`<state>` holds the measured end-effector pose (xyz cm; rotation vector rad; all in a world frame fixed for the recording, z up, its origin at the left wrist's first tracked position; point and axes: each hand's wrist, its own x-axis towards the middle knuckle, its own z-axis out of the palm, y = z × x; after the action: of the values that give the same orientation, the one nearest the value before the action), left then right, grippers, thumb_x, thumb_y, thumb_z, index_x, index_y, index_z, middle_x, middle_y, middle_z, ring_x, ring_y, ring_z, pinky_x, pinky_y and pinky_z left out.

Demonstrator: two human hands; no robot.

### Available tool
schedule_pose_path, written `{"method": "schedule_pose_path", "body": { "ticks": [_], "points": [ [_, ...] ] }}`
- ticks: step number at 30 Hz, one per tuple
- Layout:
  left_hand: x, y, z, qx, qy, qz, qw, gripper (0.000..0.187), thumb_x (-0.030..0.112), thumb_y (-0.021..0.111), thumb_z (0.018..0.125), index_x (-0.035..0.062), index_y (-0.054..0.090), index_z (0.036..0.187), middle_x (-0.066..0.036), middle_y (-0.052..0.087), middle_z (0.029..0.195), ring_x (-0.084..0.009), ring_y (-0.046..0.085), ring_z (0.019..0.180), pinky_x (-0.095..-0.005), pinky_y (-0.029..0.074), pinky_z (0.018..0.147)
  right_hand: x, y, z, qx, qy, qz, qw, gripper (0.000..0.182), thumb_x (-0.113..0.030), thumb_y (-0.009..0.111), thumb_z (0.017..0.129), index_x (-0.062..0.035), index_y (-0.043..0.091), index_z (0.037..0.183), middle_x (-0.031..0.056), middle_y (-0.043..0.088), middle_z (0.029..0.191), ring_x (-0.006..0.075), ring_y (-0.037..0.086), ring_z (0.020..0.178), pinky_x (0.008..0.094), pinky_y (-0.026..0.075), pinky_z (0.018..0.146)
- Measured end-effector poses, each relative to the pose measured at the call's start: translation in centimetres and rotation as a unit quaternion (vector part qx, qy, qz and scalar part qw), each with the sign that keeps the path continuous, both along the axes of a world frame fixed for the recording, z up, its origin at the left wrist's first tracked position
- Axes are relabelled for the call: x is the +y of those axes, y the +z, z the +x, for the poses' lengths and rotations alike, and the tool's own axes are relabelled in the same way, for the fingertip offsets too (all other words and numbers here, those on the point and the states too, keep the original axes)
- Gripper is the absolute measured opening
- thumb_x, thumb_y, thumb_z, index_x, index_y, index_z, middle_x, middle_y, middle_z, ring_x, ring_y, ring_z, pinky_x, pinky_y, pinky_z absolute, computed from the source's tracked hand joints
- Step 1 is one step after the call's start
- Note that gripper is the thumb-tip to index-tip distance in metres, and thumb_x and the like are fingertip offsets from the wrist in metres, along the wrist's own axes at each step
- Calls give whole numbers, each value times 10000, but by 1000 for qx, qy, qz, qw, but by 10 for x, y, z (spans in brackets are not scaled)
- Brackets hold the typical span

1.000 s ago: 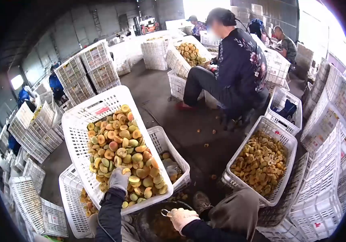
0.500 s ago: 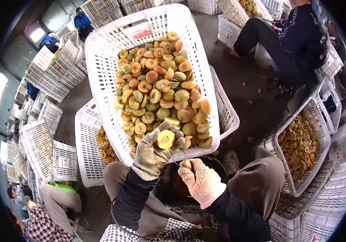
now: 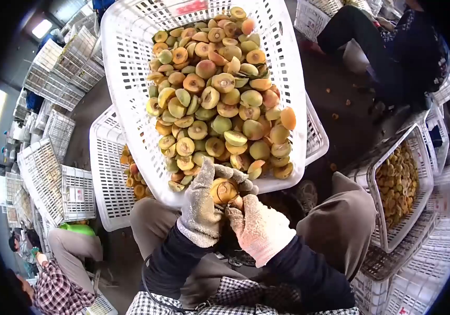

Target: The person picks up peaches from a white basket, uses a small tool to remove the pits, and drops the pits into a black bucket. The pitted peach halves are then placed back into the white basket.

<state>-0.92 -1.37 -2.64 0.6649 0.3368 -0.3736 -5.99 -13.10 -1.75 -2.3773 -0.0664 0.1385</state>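
My left hand (image 3: 204,207), in a grey, soiled glove, is closed round a cut yellow fruit half (image 3: 223,191) just over the near rim of the big white basket. My right hand (image 3: 260,229), in a pale pinkish glove, pinches at the fruit's lower right side with its fingertips. Whatever lies between those fingertips is too small to make out. Many halved orange and green fruits (image 3: 220,105) fill the white basket (image 3: 293,181) in front. A dark bucket (image 3: 288,205) between my knees is mostly hidden by my hands.
Under the big basket, another white basket (image 3: 107,173) holds fruit halves. A fruit-filled crate (image 3: 385,231) stands at the right. One person (image 3: 403,58) sits at the upper right, another (image 3: 60,289) at the lower left. Stacked crates (image 3: 60,68) line the left side.
My right fingertips have come up against the fruit, and my left fingers have closed further round it. The fruit's cut face has tilted. The basket appears larger and higher in view.
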Motion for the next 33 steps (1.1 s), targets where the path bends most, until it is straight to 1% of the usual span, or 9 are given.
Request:
{"method": "schedule_pose_path", "body": {
  "ticks": [4, 9, 11, 16, 19, 22, 28, 30, 33],
  "points": [
    [0, -2, -1, 1, 7, 89, 996, 409, 455, 466, 927, 66, 515, 810, -131, 588, 755, -301, 602, 665, -493, 537, 693, 3, -6, -1, 57, 12, 82, 995, 269, -321, 501, 909, -53, 520, 905, 176, 599, 665, 360, 591, 580, 419, 478, 517],
    [-4, -2, -2, 4, 20, 112, 993, 385, 387, 470, 948, 36, 520, 799, -138, 599, 714, -262, 596, 595, -395, 536, 606, -8, -12, 6, 128, 46, 254, 958, 333, -370, 464, 924, -41, 519, 916, 178, 592, 680, 319, 606, 585, 389, 495, 521],
    [-9, 1, -4, -13, 31, 124, 992, 381, 375, 473, 949, 34, 519, 785, -134, 601, 710, -258, 595, 586, -391, 536, 595, -16, 16, 16, 437, -24, 420, 795, 302, -372, 508, 918, -71, 538, 908, 27, 483, 582, 152, 447, 398, 287, 375, 363],
    [-15, -7, -5, -119, 56, 197, 972, 373, 340, 463, 959, 30, 514, 756, -136, 602, 706, -246, 593, 571, -398, 537, 574, -28, 9, 10, 476, -2, 558, 680, 337, -378, 506, 926, -47, 542, 872, -9, 409, 558, 80, 360, 370, 227, 300, 319],
    [-13, -7, 1, -60, 0, 101, 993, 398, 375, 435, 961, 60, 505, 728, -122, 570, 685, -270, 583, 591, -429, 520, 594, -34, -1, 9, 530, -6, 648, 547, 369, -404, 492, 925, -58, 523, 800, -19, 409, 498, 82, 357, 333, 233, 283, 288],
    [-10, -9, 4, 32, -48, 21, 998, 412, 401, 431, 955, 94, 511, 692, -110, 556, 677, -294, 564, 606, -476, 483, 672, -41, -3, 15, 497, 50, 549, 670, 414, -437, 518, 912, -29, 547, 846, -12, 417, 538, 81, 356, 370, 229, 303, 334],
    [3, -22, 9, 80, -182, -85, 976, 416, 392, 412, 965, 76, 540, 725, -128, 592, 753, -304, 582, 681, -502, 472, 814, -54, 1, 14, 494, 123, 449, 734, 444, -481, 507, 899, -40, 555, 880, -12, 458, 558, 85, 394, 386, 229, 333, 352],
    [-2, -7, 1, 94, -185, -120, 971, 419, 383, 401, 971, 57, 548, 754, -129, 592, 766, -311, 584, 688, -508, 485, 815, -55, 4, 8, 418, 196, 347, 817, 429, -495, 507, 889, -72, 569, 855, -2, 469, 563, 85, 420, 375, 231, 342, 335],
    [-1, 12, -9, -76, -127, 164, 975, 428, 346, 427, 972, -19, 571, 801, -139, 605, 718, -248, 596, 641, -382, 533, 687, -66, 0, -8, 340, 252, 160, 892, 470, -507, 497, 877, -66, 609, 995, 84, 624, 721, 201, 601, 585, 327, 485, 548]
  ]
}}
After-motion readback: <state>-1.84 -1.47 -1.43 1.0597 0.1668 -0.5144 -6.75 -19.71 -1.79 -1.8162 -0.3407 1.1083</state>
